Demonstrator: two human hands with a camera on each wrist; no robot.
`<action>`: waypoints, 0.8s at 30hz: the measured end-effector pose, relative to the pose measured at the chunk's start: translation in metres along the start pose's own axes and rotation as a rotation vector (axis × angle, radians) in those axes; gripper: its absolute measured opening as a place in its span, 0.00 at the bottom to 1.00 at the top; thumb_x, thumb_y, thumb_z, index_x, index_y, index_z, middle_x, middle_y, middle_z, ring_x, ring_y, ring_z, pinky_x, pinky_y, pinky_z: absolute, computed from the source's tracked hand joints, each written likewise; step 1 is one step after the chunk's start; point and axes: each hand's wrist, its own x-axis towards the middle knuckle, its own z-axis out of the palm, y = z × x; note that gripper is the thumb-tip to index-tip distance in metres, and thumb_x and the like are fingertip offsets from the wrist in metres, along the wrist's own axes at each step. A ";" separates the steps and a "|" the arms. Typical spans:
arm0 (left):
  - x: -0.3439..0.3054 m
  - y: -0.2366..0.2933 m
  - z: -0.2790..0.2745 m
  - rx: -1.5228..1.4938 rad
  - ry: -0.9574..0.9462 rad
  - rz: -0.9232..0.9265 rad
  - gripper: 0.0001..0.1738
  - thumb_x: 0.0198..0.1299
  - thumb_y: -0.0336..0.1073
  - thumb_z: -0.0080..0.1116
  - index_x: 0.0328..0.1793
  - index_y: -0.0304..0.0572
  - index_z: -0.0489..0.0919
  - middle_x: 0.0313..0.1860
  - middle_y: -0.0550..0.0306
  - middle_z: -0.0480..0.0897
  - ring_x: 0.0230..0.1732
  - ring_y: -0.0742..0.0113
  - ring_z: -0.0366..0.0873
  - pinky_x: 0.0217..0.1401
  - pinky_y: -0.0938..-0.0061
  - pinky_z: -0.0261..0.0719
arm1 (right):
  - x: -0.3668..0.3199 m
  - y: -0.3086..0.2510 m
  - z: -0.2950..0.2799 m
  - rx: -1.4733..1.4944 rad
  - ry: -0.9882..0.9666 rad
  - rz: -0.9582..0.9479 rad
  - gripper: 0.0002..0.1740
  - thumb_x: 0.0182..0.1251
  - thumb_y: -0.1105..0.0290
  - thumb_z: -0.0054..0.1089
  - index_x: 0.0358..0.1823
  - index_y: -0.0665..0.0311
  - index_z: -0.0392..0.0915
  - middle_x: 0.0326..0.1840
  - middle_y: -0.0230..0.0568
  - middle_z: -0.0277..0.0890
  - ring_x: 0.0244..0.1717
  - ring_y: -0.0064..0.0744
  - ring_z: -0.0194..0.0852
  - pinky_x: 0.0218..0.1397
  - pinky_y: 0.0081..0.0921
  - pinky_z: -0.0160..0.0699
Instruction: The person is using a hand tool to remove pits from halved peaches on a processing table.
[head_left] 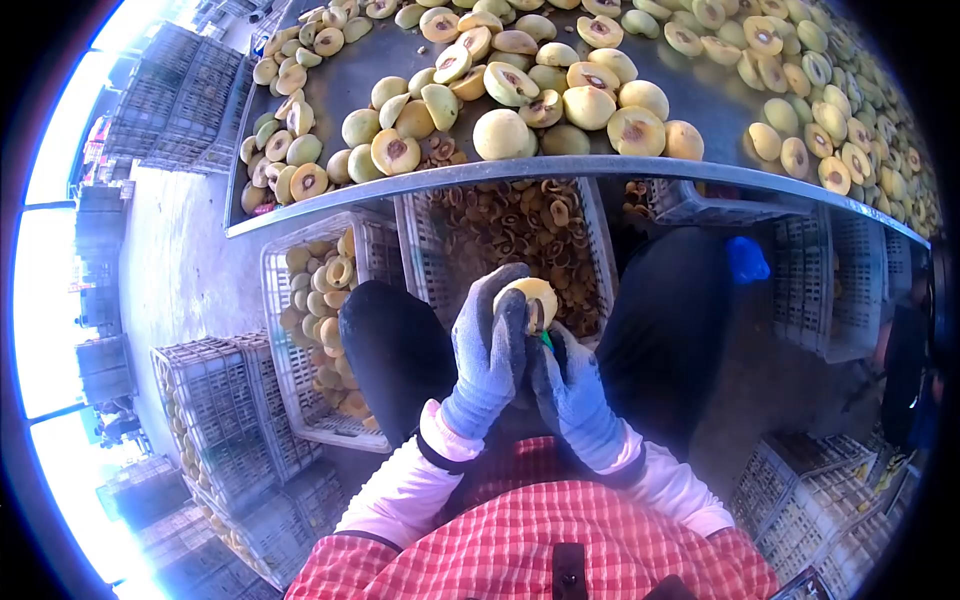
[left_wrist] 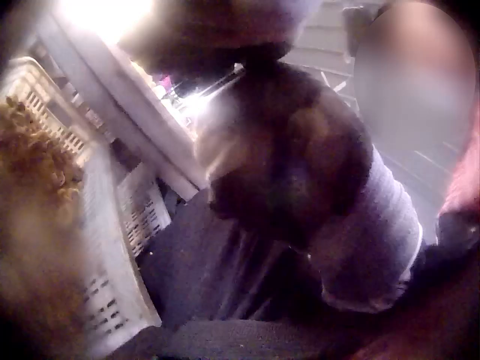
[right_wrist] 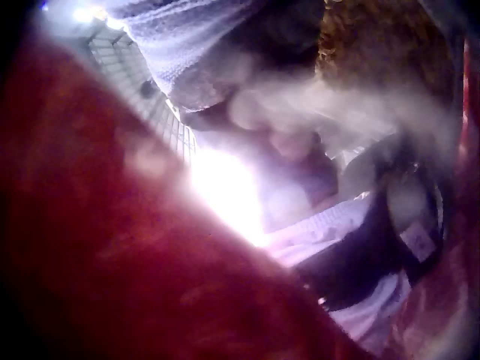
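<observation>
Both hands wear blue-grey gloves and meet in front of the body, over the gap between the knees. In the head view my left hand (head_left: 485,345) grips a yellow peach-like fruit half (head_left: 541,293), its hollowed cut side turned toward the right hand. My right hand (head_left: 575,395) holds a small green tool (head_left: 546,340) right at the fruit's lower edge; most of the tool is hidden by the fingers. In the left wrist view a dark, blurred glove (left_wrist: 292,157) covers the work. Glare and blur hide the fruit in the right wrist view.
A metal table (head_left: 340,85) ahead carries many fruit halves (head_left: 500,135). Beneath its edge stands a crate (head_left: 412,245) of brown scraps (head_left: 530,225). A white crate (head_left: 275,335) of fruit halves is beside the left knee. Stacked crates (head_left: 225,410) stand left, others (head_left: 800,490) right.
</observation>
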 end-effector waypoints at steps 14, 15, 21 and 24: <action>-0.018 -0.028 -0.006 0.075 -0.217 -0.013 0.23 0.71 0.50 0.45 0.53 0.37 0.76 0.42 0.54 0.81 0.42 0.67 0.78 0.49 0.73 0.77 | -0.013 0.011 -0.010 2.097 -0.832 0.853 0.28 0.74 0.41 0.39 0.39 0.61 0.70 0.17 0.31 0.63 0.13 0.20 0.60 0.12 0.17 0.60; -0.017 -0.032 -0.007 0.037 -0.227 -0.065 0.23 0.71 0.51 0.45 0.53 0.37 0.76 0.42 0.54 0.81 0.42 0.67 0.78 0.48 0.73 0.78 | -0.011 0.011 -0.009 2.095 -0.849 0.827 0.28 0.74 0.41 0.39 0.39 0.62 0.70 0.17 0.31 0.62 0.13 0.21 0.60 0.11 0.17 0.60; -0.015 -0.022 -0.026 -0.586 0.121 -0.671 0.25 0.70 0.52 0.49 0.54 0.35 0.76 0.45 0.53 0.80 0.42 0.67 0.79 0.49 0.72 0.78 | -0.006 0.013 -0.007 2.005 -0.729 0.837 0.29 0.74 0.40 0.38 0.40 0.62 0.71 0.18 0.31 0.62 0.13 0.21 0.60 0.12 0.16 0.60; -0.011 -0.029 -0.067 0.259 0.297 0.004 0.25 0.69 0.51 0.52 0.53 0.31 0.75 0.45 0.50 0.80 0.44 0.64 0.79 0.51 0.70 0.78 | 0.001 0.020 -0.010 1.880 -0.537 0.858 0.27 0.73 0.41 0.42 0.40 0.59 0.75 0.17 0.29 0.62 0.12 0.21 0.59 0.13 0.16 0.61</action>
